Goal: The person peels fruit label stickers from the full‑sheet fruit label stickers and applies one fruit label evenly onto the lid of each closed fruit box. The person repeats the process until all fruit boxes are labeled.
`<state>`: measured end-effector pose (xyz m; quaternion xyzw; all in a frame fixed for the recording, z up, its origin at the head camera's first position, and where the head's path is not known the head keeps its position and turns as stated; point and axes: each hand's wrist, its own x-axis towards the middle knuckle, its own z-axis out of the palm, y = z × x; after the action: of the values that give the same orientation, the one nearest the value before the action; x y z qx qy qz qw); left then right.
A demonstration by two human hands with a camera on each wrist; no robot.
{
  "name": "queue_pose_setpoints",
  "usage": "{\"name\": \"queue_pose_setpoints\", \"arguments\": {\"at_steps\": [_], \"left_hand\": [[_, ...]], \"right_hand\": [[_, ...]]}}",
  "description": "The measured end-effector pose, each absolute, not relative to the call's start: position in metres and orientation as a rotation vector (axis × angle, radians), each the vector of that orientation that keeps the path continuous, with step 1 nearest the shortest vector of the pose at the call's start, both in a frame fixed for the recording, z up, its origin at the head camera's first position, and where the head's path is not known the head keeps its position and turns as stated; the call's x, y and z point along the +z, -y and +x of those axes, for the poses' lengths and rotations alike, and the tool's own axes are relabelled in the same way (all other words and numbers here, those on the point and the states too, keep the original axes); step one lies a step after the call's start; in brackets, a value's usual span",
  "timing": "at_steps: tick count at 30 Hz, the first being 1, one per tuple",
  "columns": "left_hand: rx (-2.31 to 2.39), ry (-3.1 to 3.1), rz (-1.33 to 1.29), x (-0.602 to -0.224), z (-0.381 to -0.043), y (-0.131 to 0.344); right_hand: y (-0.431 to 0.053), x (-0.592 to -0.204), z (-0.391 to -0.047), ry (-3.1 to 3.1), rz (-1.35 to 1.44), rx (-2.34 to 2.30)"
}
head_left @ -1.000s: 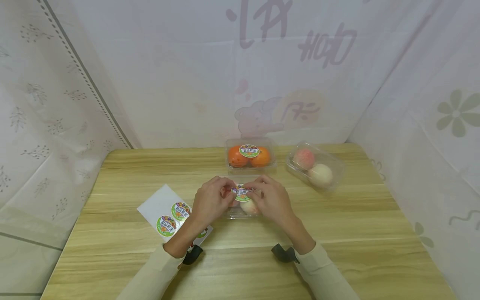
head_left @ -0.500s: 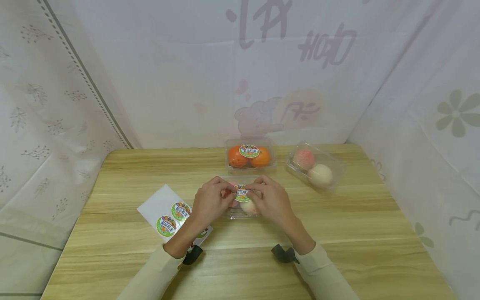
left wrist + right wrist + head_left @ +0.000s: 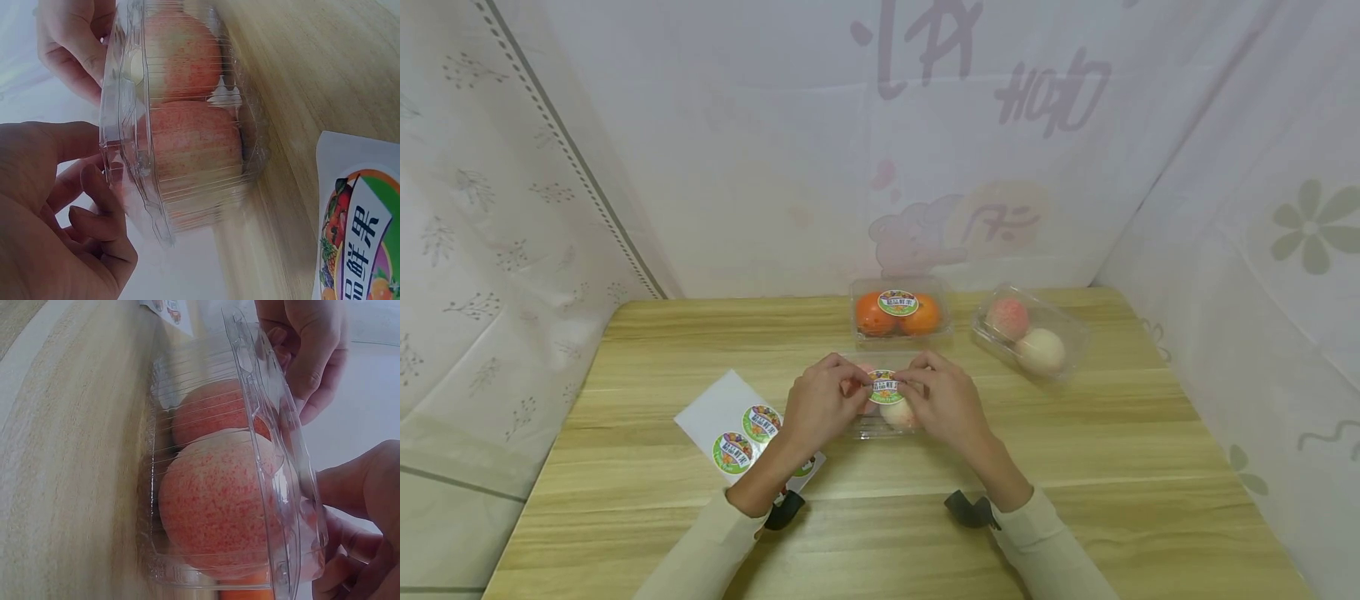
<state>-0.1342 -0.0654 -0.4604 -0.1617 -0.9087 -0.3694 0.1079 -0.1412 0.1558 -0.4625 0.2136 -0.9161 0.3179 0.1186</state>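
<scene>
A round fruit sticker (image 3: 885, 387) lies over the lid of a clear plastic clamshell box (image 3: 880, 429) at the table's middle. My left hand (image 3: 829, 398) pinches its left edge between thumb and forefinger. At the right edge, my right hand (image 3: 946, 402) does the same. Through the box walls, two pink-and-cream peaches (image 3: 190, 156) show in the left wrist view, and a peach (image 3: 219, 500) fills much of the right wrist view. The fingertips are right at the lid, and the other fingers curl loosely. The sticker itself is hidden in both wrist views.
Behind stands a clear box with two orange fruits (image 3: 876, 314) and a matching sticker (image 3: 898, 302) on top. A third box (image 3: 1071, 333) with two peaches sits at the back right, without a visible sticker. A white sticker sheet (image 3: 722, 400) lies left, partly under my left forearm.
The sticker has shifted very slightly between my fingertips and looks a little flatter. Both hands, the boxes and the sheet stay in the same places.
</scene>
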Motion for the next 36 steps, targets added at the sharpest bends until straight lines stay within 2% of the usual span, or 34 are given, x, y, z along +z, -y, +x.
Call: {"name": "queue_pose_setpoints", "arguments": {"at_steps": [17, 36], "left_hand": [[-1.144, 2.682, -0.354, -0.463, -0.124, 0.088], [-1.273, 2.728, -0.297, -0.475, -0.108, 0.111]], "right_hand": [[-0.185, -0.472, -0.142, 2.607, 0.552, 0.959], [-0.212, -0.483, -0.126, 2.614, 0.566, 1.062]]}}
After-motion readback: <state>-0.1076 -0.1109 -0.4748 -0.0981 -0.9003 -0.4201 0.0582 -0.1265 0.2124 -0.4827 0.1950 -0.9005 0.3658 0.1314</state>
